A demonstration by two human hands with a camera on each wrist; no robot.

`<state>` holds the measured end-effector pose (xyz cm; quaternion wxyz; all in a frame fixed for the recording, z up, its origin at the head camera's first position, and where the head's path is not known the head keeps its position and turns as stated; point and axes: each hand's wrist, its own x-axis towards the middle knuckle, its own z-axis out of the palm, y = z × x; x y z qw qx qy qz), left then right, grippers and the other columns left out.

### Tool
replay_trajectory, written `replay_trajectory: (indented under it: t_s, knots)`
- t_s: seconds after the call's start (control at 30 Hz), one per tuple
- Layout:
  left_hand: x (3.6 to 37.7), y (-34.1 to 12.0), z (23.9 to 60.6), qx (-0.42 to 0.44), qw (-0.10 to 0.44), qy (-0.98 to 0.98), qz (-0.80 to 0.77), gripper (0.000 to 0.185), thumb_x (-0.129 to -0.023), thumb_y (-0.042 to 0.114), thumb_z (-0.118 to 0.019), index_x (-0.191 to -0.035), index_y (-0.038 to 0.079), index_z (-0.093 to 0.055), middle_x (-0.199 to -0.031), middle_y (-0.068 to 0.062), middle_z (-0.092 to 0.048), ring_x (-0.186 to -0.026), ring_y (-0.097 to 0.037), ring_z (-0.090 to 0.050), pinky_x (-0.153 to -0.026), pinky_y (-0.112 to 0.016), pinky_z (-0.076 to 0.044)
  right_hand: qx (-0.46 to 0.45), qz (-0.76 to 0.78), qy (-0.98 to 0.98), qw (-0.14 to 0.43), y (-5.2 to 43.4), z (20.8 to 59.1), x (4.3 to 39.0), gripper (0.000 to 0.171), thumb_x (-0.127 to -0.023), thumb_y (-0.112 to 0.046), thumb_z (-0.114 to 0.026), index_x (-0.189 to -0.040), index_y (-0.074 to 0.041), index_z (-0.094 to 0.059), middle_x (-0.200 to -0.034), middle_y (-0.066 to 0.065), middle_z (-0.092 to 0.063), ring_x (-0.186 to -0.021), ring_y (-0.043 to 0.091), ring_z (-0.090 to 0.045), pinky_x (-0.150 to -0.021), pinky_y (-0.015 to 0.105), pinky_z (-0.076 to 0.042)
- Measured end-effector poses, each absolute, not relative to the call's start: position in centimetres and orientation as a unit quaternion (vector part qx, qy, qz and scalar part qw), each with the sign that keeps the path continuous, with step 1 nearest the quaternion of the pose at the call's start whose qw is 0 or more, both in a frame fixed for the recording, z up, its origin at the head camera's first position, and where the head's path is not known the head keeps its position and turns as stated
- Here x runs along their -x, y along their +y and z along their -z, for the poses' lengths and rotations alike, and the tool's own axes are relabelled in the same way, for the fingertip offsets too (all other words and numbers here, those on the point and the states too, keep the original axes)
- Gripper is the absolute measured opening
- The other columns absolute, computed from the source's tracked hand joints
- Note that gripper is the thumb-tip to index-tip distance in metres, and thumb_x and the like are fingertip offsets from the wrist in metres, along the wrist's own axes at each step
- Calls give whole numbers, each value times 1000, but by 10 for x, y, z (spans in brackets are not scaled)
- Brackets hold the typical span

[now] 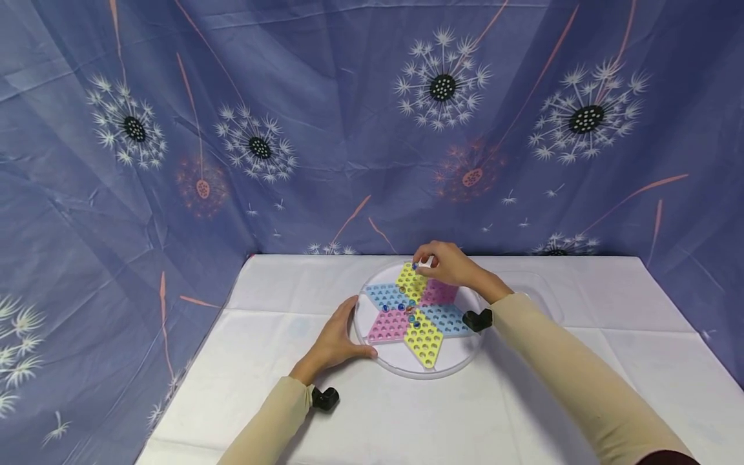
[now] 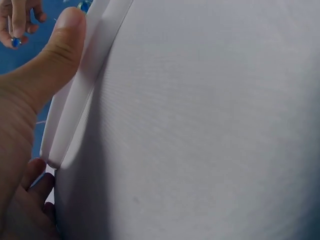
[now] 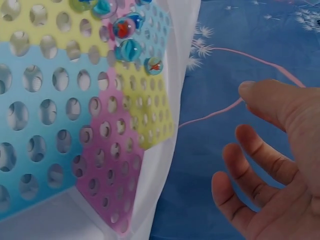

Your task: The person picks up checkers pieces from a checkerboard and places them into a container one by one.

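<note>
Bracing the round game board (image 1: 372, 361) with my left hand (image 1: 337, 342), I have my thumb lying along its near-left white rim and my fingers up against the left edge; that hand curls round nothing, it only presses. The board sits in the middle of the white-covered surface (image 1: 581, 361), its star of yellow, blue and pink holed panels facing up. My right hand (image 1: 450, 265) hovers over the far yellow point of the star. In the head view its fingertips seem bunched round a small blue marble (image 1: 414, 265), and the left wrist view shows a blue marble at those fingertips too; in the right wrist view the fingers (image 3: 255, 150) are loosely bent and the tips are out of sight. A few more marbles (image 3: 125, 37), blue with orange flecks, cluster in the holes at the centre of the star. Blue cloth printed with dandelions (image 1: 442, 87) hangs behind and to both sides.
</note>
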<state>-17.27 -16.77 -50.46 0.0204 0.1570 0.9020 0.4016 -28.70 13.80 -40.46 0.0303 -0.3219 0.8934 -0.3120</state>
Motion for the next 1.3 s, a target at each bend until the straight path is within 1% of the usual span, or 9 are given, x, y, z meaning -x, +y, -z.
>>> replay_trajectory:
  t_s: [0.13, 0.3, 0.43, 0.6, 0.7, 0.83, 1.0, 1.3]
  knots:
    - [172, -169, 507, -156, 17, 905, -395, 136, -58, 46, -100, -163, 6, -23, -166, -10, -31, -153, -28, -28, -125, -43, -25, 328, 325, 887, 15, 139, 397, 285, 19, -95, -13, -76, -113, -11, -74, -106, 10, -66, -86, 22, -66, -78, 45, -57]
    - [171, -169, 507, -148, 13, 903, -402, 135, -58, 45, -100, -162, 3, -24, -165, -14, -33, -152, -32, -29, -124, -46, -26, 328, 326, 887, 4, 139, 390, 284, 19, -95, -15, -76, -113, -11, -74, -104, 8, -66, -85, 21, -65, -79, 44, -56]
    - [170, -169, 506, -145, 12, 901, -409, 135, -58, 44, -100, -161, 1, -25, -164, -17, -33, -151, -35, -30, -124, -48, -25, 327, 322, 889, 0, 141, 386, 283, 19, -95, -15, -76, -114, -11, -73, -106, 12, -67, -84, 20, -64, -79, 45, -55]
    - [172, -169, 508, -141, 19, 904, -403, 136, -58, 45, -100, -162, 2, -24, -165, -15, -31, -153, -32, -28, -125, -45, -24, 323, 326, 889, -4, 144, 381, 282, 18, -95, -16, -76, -113, -13, -73, -105, 8, -66, -82, 20, -61, -75, 42, -52]
    - [172, -169, 508, -142, 20, 904, -403, 136, -59, 45, -100, -162, 1, -23, -165, -16, -31, -152, -33, -28, -125, -46, -24, 323, 330, 887, -7, 145, 380, 281, 18, -95, -15, -76, -112, -13, -74, -103, 5, -66, -83, 21, -61, -73, 41, -51]
    - [172, -169, 507, -146, 16, 901, -409, 135, -59, 44, -100, -161, 0, -24, -164, -18, -32, -152, -36, -29, -124, -49, -25, 323, 326, 888, -4, 146, 382, 282, 19, -95, -16, -76, -113, -11, -74, -104, 7, -66, -85, 21, -61, -75, 42, -52]
    - [171, -170, 507, -144, 16, 901, -409, 135, -59, 45, -100, -161, 0, -25, -164, -18, -32, -152, -35, -29, -124, -48, -25, 321, 321, 891, -3, 148, 384, 283, 22, -95, -15, -75, -115, -8, -73, -106, 9, -66, -85, 22, -61, -76, 43, -52]
    - [171, -169, 506, -142, 19, 899, -414, 135, -58, 43, -101, -161, 1, -24, -165, -17, -32, -152, -35, -28, -125, -48, -24, 323, 318, 891, -17, 152, 385, 279, 19, -94, -14, -77, -112, -10, -74, -105, 10, -67, -83, 22, -61, -75, 43, -52]
